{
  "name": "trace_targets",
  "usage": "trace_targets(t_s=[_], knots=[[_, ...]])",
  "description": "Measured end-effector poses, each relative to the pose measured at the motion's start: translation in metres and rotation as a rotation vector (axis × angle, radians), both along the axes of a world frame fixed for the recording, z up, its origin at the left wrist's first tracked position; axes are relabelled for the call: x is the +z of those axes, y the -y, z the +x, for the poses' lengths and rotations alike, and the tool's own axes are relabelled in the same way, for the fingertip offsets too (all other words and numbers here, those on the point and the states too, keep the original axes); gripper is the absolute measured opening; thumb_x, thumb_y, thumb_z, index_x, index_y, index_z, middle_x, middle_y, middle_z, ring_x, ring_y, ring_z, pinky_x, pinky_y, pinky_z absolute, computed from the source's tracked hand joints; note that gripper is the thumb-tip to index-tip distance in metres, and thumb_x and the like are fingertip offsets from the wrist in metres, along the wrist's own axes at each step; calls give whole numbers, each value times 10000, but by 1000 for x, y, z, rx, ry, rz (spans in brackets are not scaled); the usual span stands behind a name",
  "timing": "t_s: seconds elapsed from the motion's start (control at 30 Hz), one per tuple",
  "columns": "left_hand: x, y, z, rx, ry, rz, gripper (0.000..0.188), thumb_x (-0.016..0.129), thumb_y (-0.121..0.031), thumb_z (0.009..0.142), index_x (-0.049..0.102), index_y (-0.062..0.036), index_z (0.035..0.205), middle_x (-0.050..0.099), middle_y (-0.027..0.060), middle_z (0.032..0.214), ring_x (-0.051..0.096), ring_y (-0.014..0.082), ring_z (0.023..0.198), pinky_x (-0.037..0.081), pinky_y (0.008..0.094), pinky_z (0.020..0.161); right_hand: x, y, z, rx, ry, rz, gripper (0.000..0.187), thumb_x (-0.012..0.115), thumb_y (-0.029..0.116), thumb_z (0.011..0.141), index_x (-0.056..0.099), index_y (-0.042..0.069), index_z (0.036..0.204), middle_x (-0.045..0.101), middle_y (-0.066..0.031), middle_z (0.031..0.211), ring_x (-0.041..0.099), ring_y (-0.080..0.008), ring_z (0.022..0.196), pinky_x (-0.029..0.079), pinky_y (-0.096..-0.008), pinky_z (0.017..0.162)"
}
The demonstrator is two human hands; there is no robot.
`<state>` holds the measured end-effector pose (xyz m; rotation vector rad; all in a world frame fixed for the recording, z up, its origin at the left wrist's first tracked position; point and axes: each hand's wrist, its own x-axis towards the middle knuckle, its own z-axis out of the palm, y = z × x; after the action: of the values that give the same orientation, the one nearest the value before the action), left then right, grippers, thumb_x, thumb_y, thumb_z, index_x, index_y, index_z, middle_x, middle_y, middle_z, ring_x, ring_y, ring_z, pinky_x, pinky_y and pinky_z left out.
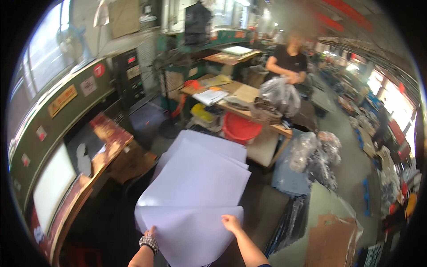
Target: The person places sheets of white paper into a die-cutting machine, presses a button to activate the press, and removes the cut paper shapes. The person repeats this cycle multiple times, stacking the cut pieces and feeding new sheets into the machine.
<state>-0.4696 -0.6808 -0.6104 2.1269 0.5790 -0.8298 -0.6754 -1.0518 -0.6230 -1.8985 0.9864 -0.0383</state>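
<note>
In front of me lies a stack of large, pale lavender sheets (204,173), their far corners fanned slightly out of line. The nearest sheet (191,227) is bent up along its near part and droops toward me. My left hand (150,235), with a beaded bracelet at the wrist, is closed on this sheet's left side. Near its upper right corner, my right hand (230,222) pinches the same sheet between thumb and fingers. What holds up the stack is mostly hidden beneath it.
At left stands a green machine (66,102) with a worn wooden ledge (91,180). Ahead is a wooden workbench (249,115) over a red basin (240,127). Another person (289,62) there handles a clear plastic bag (280,93). Wrapped bundles (311,155) and cardboard (331,240) lie at right.
</note>
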Motion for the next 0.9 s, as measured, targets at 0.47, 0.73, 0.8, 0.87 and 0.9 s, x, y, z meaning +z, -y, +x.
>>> trace_targets(t_s=[0.47,0.73,0.8,0.87,0.9], knots=[[-31,-9,2,96,23,-142,862,568,-587,800,304,-19,1392,445,176,1322,460,310,1145,394,448,914,-87,64,5,-239,-423,-131,717,546,482,853,352,20,1366,418,-198,1347,386,-360,1245,340,-415,1046],[-81,-33,34,57,-24,0,685,539,-504,873,425,13,1307,538,170,1220,541,333,1044,455,476,861,-66,105,22,-266,-440,-58,874,586,608,771,396,-60,1303,479,-236,1301,481,-344,1200,408,-383,999],[-84,-37,35,140,27,-47,681,534,-512,873,437,14,1295,552,165,1191,542,325,1031,451,467,861,-55,107,22,-208,-527,-184,620,620,555,774,617,20,1088,638,-160,1080,604,-308,1039,490,-410,865],[-78,-31,32,195,35,-137,678,530,-519,873,449,15,1283,566,160,1163,543,317,1018,446,459,862,-43,105,18,-124,-613,-163,550,554,553,816,672,51,1008,666,-151,1022,628,-310,992,498,-417,840],[-73,-24,27,280,176,-248,620,565,-464,872,511,86,1153,631,174,934,605,281,788,497,421,665,-37,99,13,-107,-631,-156,542,531,553,828,679,59,994,666,-152,1026,627,-308,995,498,-419,839]])
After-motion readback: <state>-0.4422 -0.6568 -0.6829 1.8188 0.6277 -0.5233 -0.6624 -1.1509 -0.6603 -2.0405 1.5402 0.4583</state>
